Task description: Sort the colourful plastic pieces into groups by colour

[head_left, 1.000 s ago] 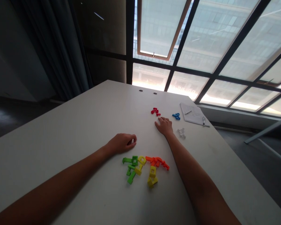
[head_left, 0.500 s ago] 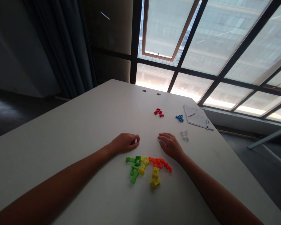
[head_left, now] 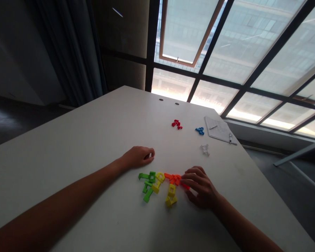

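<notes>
My left hand rests on the white table, its fingers curled toward the thumb with nothing seen in them. Nearest to it are several green plastic pieces and a few yellow pieces. My right hand reaches over the right end of a cluster of orange plastic pieces. Its fingers are bent and the thumb stands apart from them. Part of one orange piece lies between thumb and fingers, partly covered by the hand; no firm grip shows.
Farther back sit red pieces, blue pieces and whitish pieces. Papers with pens on them lie by the table's right edge. Windows stand behind the table, and a dark curtain hangs at the left.
My right hand has moved from beside the whitish pieces back toward me, over the orange pieces. My left hand has stayed nearly in place. The view has shifted slightly.
</notes>
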The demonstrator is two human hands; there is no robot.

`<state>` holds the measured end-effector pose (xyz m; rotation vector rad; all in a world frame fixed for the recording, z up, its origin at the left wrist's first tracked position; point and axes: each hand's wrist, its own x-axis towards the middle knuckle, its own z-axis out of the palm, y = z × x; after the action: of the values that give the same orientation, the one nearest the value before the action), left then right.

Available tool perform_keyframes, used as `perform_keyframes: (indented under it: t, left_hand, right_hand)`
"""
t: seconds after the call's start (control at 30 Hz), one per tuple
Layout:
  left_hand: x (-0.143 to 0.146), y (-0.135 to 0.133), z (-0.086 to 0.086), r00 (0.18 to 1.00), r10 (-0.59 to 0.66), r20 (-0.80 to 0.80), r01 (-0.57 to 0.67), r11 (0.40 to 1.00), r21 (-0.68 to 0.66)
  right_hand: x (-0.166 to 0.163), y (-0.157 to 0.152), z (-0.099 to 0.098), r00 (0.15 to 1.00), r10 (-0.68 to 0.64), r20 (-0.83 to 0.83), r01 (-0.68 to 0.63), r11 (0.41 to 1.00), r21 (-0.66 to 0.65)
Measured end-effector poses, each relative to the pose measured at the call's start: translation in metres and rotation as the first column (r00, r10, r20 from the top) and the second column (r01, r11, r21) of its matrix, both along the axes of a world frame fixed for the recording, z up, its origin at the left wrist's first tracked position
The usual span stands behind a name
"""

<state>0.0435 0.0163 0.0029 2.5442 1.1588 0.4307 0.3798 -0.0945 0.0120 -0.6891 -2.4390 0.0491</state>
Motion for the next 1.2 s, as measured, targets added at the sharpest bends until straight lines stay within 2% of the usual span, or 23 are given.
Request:
perform_keyframes:
  t: [0.13,0.27,0.47,0.77,0.97,1.07,1.2]
  left_hand:
    - [0.000,0.000,0.001,1.000,-0.004,0.000,0.004,1.000,-0.006]
    - [0.000,0.000,0.000,1.000,-0.001,0.001,0.001,1.000,-0.007]
    - [0.000,0.001,-0.002,1.000,-0.011,-0.007,0.011,1.000,0.011]
    - [0.001,0.002,-0.003,1.000,-0.010,0.005,0.010,0.999,0.032]
    - [0.002,0.003,-0.006,1.000,-0.001,0.006,0.001,0.999,0.044]
    - [0.002,0.003,-0.006,1.000,-0.001,0.006,0.000,0.999,0.044]
    - [0.002,0.002,-0.003,1.000,0.003,-0.001,-0.003,0.999,0.041]
  right_hand:
    - [0.001,0.006,-0.002,0.988,-0.035,0.150,0.040,0.999,-0.029]
    - [0.010,0.015,-0.009,0.967,-0.172,0.190,0.177,0.984,-0.014]
    - [0.014,0.022,-0.014,0.882,-0.392,0.263,0.414,0.910,-0.034]
    - [0.010,0.032,-0.007,0.802,-0.492,0.340,0.548,0.832,-0.090]
    - [-0.001,0.061,0.001,0.603,-0.603,0.522,0.742,0.664,-0.091]
    - [-0.007,0.094,0.001,0.531,-0.606,0.592,0.783,0.617,-0.071]
    - [-0.009,0.152,-0.003,0.432,-0.640,0.635,0.857,0.512,-0.067]
